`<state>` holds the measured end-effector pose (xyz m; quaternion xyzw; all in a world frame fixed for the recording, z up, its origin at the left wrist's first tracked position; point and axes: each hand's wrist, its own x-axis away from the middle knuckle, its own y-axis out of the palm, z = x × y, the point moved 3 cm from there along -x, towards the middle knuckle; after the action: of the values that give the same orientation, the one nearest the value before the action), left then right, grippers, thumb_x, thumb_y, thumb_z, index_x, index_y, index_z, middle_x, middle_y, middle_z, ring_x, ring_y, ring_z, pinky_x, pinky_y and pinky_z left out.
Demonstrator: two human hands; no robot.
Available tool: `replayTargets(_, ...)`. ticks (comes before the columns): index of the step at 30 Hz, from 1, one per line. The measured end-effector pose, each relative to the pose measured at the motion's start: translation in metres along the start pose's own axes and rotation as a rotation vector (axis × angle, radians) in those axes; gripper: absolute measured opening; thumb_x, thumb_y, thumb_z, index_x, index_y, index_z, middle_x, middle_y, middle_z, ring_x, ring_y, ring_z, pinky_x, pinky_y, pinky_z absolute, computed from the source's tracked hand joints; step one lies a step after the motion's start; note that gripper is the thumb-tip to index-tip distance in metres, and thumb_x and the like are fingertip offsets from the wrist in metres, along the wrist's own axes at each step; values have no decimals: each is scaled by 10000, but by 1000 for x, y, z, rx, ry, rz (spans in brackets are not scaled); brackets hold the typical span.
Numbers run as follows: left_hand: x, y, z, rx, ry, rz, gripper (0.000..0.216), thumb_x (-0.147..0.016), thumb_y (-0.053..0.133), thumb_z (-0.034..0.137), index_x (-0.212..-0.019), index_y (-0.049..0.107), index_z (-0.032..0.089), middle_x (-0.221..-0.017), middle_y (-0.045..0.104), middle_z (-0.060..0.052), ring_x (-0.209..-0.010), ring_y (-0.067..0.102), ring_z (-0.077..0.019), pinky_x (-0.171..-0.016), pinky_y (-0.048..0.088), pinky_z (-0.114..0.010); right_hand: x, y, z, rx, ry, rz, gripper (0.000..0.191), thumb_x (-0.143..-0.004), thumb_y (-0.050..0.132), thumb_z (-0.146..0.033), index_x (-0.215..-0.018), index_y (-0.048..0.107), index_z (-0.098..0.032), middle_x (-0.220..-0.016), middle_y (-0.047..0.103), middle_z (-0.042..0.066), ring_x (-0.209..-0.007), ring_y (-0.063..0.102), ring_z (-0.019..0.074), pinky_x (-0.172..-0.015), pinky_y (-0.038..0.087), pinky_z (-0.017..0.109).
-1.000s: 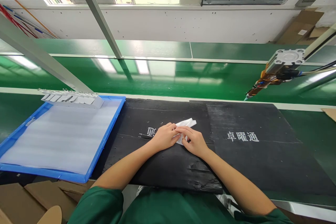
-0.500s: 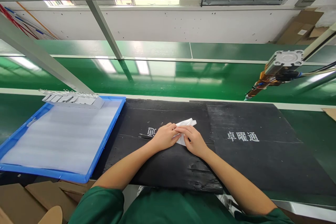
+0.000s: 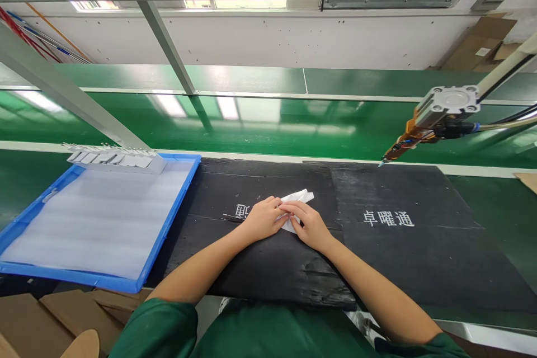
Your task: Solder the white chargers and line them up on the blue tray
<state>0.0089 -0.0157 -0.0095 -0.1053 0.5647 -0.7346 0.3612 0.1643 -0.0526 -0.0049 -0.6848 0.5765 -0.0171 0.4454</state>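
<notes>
My left hand (image 3: 262, 218) and my right hand (image 3: 308, 225) meet over a small white folded piece (image 3: 298, 197) that lies on the black mat (image 3: 268, 268). Both hands have their fingers curled and pinched on it, fingertips touching at its near edge. Its far end pokes out beyond my fingers. White printed characters (image 3: 388, 218) mark the mat to the right of my hands.
A blue tray (image 3: 168, 224) lined with white foam sheet sits at the left, with a row of small white parts (image 3: 113, 156) along its far edge. A hanging tool (image 3: 436, 117) on a cable dangles at the right above the green conveyor (image 3: 268, 123). Cardboard lies at the lower left.
My hands stay on the white piece with hardly any movement. The hanging tool at the right has swung a little left and down.
</notes>
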Motion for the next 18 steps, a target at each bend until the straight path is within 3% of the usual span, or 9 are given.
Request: replayTargets(18, 1, 1, -1, -11, 29, 35, 100, -930, 573, 245, -960, 654, 196, -872, 612, -20, -800, 549, -162, -716, 460, -278, -1, -2, -4, 41, -11, 50, 423, -846, 478, -39, -1171, 622, -268, -1107, 727, 40, -986, 703, 173, -840, 604, 324)
